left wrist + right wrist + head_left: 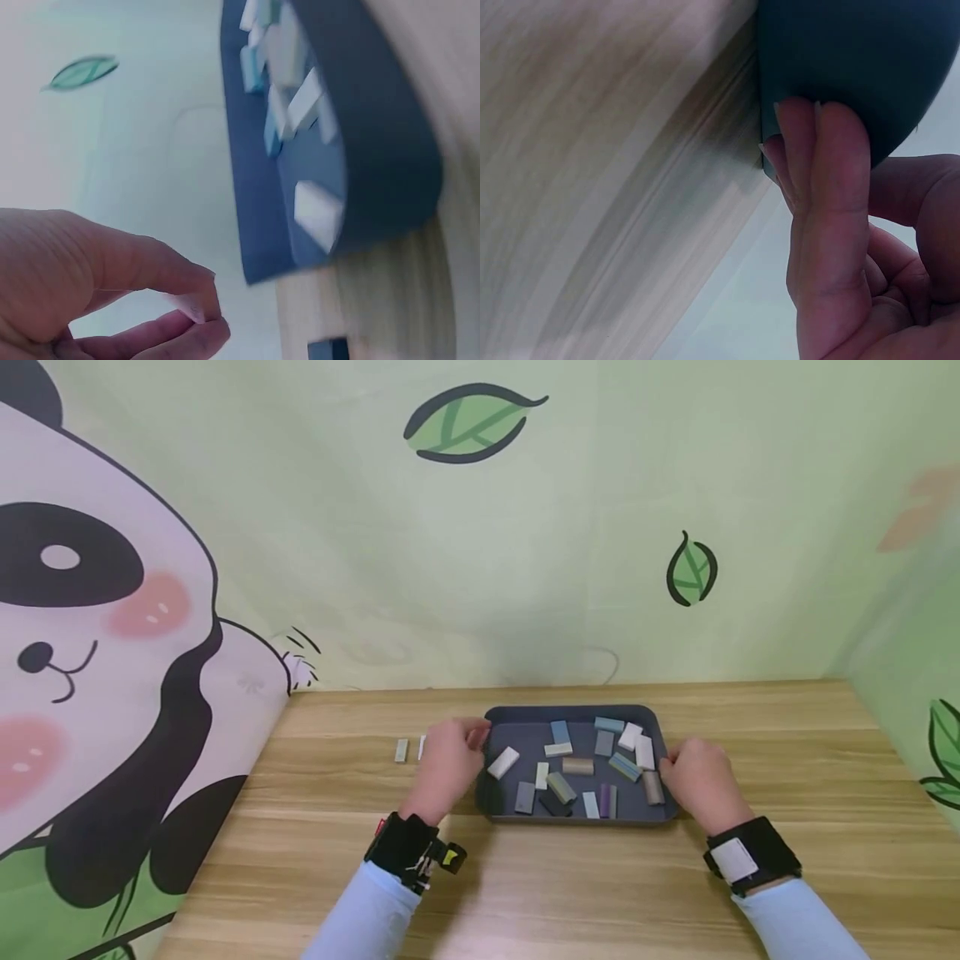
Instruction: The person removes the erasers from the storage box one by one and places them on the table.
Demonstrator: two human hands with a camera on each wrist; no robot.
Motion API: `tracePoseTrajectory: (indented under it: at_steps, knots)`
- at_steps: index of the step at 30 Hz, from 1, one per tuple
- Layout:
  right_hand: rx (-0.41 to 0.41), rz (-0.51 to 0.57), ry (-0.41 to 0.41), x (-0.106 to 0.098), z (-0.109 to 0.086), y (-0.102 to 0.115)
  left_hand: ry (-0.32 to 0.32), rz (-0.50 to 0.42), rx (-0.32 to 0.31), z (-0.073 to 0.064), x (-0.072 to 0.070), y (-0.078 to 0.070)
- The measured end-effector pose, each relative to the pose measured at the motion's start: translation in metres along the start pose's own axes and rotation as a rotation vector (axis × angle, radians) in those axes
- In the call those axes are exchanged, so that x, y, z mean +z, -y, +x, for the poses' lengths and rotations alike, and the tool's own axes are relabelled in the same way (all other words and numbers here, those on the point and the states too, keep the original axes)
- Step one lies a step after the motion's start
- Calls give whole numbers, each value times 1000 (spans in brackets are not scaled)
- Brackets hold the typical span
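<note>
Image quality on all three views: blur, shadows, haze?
Head: clearest, soft shadows on the light-brown wood-grain table; left wrist: hazy, small white rectangular blocks soft-edged, background washed out; right wrist: dark blue-grey rectangular tray shaded and nearly featureless, table grain soft.

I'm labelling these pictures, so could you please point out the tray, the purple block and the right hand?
Tray [525, 737]: head view, on its bare floor near the far left corner.
Purple block [604, 801]: head view, middle of its purple face.
Right hand [701, 778]: head view, back of the hand.
</note>
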State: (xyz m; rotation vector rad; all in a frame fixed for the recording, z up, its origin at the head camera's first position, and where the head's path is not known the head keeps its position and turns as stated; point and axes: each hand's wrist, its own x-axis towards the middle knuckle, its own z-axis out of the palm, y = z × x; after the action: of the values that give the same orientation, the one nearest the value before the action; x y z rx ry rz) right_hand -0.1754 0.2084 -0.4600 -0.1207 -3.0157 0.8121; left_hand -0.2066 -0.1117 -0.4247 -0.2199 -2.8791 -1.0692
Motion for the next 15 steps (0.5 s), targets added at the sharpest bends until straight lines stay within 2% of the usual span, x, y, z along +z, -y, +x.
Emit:
tracePoseTrajectory:
  at_steps: [2, 7, 10, 15]
  knots:
    - [-1, 0, -3, 1, 0, 0, -42, -34, -36, 2, -8, 6]
    - [-3, 3, -7, 1, 0, 1, -143, -60, -72, 6, -29, 25]
    - [1, 3, 1, 0, 0, 2, -199, -33, -91, 10, -40, 39]
    - [12, 4, 10, -1, -1, 3, -261, -21, -165, 14, -52, 66]
